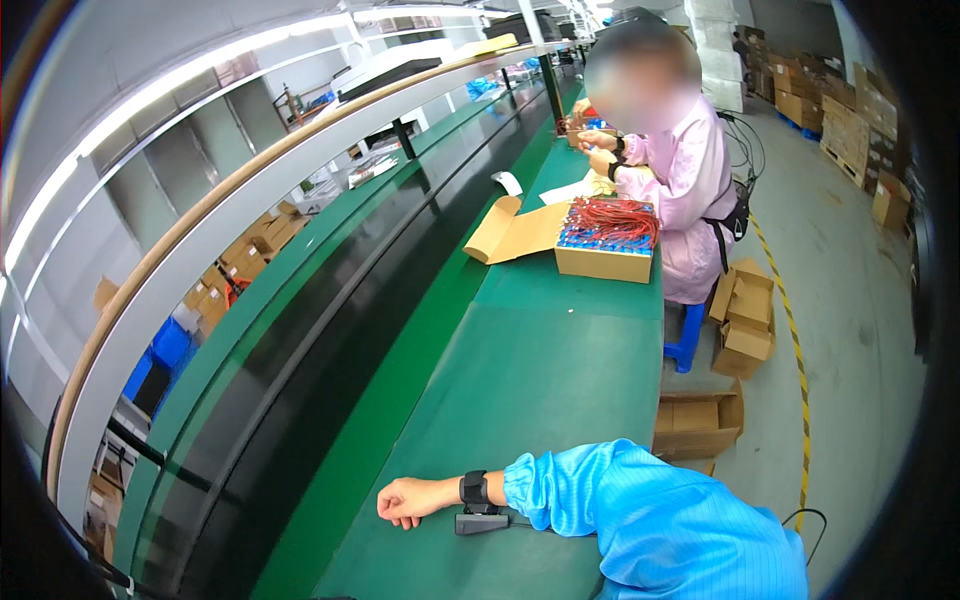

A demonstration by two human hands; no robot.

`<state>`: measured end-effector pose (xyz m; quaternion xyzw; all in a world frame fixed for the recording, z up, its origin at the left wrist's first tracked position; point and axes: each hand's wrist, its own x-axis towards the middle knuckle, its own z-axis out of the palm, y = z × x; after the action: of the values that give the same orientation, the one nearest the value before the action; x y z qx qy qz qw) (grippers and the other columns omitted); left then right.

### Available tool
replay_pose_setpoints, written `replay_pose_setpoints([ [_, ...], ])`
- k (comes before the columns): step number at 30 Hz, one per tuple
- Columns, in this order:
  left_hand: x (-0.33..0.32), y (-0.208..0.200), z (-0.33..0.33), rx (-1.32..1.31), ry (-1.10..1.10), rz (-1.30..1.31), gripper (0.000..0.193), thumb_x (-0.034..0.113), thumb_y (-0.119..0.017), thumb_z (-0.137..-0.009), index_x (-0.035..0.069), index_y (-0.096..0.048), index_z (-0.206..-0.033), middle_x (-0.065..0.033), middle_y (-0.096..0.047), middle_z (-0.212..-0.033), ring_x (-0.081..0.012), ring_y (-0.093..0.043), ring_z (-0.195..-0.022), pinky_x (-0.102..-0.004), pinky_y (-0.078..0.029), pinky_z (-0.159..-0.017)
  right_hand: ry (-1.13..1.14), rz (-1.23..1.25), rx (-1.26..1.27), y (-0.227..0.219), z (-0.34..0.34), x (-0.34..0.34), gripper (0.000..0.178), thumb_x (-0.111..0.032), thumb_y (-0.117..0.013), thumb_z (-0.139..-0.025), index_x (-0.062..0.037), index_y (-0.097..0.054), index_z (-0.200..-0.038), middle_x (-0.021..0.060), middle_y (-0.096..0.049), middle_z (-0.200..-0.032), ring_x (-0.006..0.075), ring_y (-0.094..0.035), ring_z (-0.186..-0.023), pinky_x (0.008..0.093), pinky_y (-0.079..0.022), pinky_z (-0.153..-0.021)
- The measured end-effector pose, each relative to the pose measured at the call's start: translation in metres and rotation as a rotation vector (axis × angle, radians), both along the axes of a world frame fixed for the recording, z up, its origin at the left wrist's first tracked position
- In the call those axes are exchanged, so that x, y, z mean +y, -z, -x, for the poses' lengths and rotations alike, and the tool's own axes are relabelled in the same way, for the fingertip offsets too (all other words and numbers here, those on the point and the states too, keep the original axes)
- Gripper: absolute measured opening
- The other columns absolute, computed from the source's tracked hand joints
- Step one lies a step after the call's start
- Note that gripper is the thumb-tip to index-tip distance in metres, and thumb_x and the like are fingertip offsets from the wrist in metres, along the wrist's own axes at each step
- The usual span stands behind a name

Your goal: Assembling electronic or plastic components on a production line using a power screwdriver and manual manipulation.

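My right hand [412, 502] rests on the green bench mat [540, 370] at the lower middle, its fingers curled loosely inward. Nothing shows in it. The arm comes in from the lower right in a bright blue sleeve [660, 510]. Around the wrist is a black strap [474, 490], and a small dark grey device [482, 523] with a thin cable sits right beside it. My left hand is outside the picture.
Farther along the bench stands an open carton [605, 264] of blue parts with red wires. Beyond it a co-worker in a pink smock [685, 180] sits with both hands raised. A black conveyor [330, 340] runs along the left; cardboard boxes [700, 418] lie on the floor.
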<state>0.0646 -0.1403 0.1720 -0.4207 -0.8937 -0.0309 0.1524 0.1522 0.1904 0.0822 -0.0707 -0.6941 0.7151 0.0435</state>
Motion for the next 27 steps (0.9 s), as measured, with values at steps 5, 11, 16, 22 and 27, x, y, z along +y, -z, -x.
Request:
replay_pose_setpoints([
  [5,0.0,0.01,-0.016,-0.002,-0.059,-0.049,0.029,0.008,-0.053,-0.071,-0.001,-0.055,-0.098,-0.0196,-0.057,-0.088,-0.0344,-0.053,-0.079,-0.0408,-0.041,-0.069,0.001,-0.02,-0.018,-0.004,-0.001,-0.001,0.019,-0.02,-0.047,-0.085,-0.0017,-0.051,-0.087,0.0057,-0.055,-0.074,0.0108,-0.056,-0.062,0.0229,-0.046,-0.052],
  [11,-0.004,0.019,-0.015,0.044,-0.056,-0.082,0.025,0.007,-0.053,-0.07,0.002,-0.055,-0.095,-0.0166,-0.057,-0.085,-0.0315,-0.051,-0.081,-0.039,-0.038,-0.071,0.003,0.013,-0.023,-0.002,0.002,0.001,0.018,-0.018,-0.047,-0.085,-0.0016,-0.052,-0.091,0.0048,-0.055,-0.076,0.0104,-0.055,-0.063,0.0221,-0.046,-0.054],
  [16,-0.008,0.027,-0.013,0.002,-0.072,-0.022,0.024,0.008,-0.054,-0.069,0.002,-0.054,-0.092,-0.0156,-0.055,-0.085,-0.0309,-0.05,-0.081,-0.04,-0.037,-0.072,0.002,-0.009,-0.029,0.001,0.003,0.002,0.019,-0.019,-0.048,-0.085,-0.0012,-0.052,-0.092,0.0048,-0.055,-0.078,0.0101,-0.055,-0.063,0.0219,-0.046,-0.053],
  [22,-0.008,0.03,-0.009,0.042,-0.02,-0.035,0.02,0.009,-0.051,-0.07,0.003,-0.053,-0.089,-0.0143,-0.053,-0.078,-0.0306,-0.049,-0.076,-0.0404,-0.036,-0.068,0.008,-0.006,-0.041,-0.002,0.0,0.001,0.019,-0.02,-0.048,-0.085,-0.0016,-0.052,-0.091,0.0046,-0.055,-0.077,0.01,-0.055,-0.064,0.022,-0.046,-0.054],
  [27,-0.008,0.03,-0.012,0.052,-0.064,-0.041,0.02,0.009,-0.051,-0.069,0.003,-0.052,-0.088,-0.0142,-0.053,-0.075,-0.0313,-0.049,-0.072,-0.0407,-0.037,-0.067,0.0,-0.014,-0.025,-0.002,-0.001,0.001,0.02,-0.02,-0.048,-0.085,-0.0017,-0.052,-0.09,0.0048,-0.055,-0.077,0.0101,-0.055,-0.064,0.022,-0.046,-0.054],
])
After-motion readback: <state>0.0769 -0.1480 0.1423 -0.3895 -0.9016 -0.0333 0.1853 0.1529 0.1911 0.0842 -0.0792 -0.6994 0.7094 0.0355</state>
